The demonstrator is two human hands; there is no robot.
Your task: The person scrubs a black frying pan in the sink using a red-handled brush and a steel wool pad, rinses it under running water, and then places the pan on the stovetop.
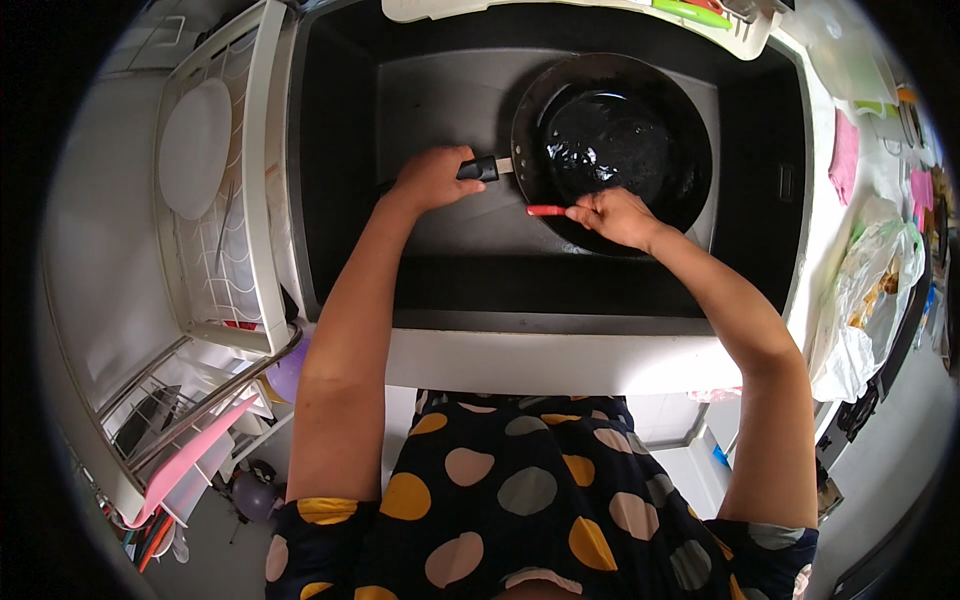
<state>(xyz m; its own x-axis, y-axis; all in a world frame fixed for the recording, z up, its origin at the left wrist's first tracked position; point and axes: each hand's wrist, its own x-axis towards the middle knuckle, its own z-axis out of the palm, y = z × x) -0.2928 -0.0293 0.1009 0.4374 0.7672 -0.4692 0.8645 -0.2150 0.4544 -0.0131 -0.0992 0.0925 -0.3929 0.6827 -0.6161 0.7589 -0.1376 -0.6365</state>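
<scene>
A dark frying pan [679,105] with a wet, shiny inside lies in the black sink [442,90], its handle pointing left. My left hand [433,178] is closed around the pan's black handle [484,169]. Over the pan's near side, my right hand [615,216] grips a red-handled tool [546,211]. The red end sticks out to the left past the pan's rim. What the tool's other end looks like is hidden under my fingers.
A white dish rack [259,187] with a white plate [196,150] stands left of the sink. Along the far edge is a cream tray [480,7] holding a green-handled utensil [694,13]. To the right lie a pink cloth [844,157] and a plastic bag [862,307].
</scene>
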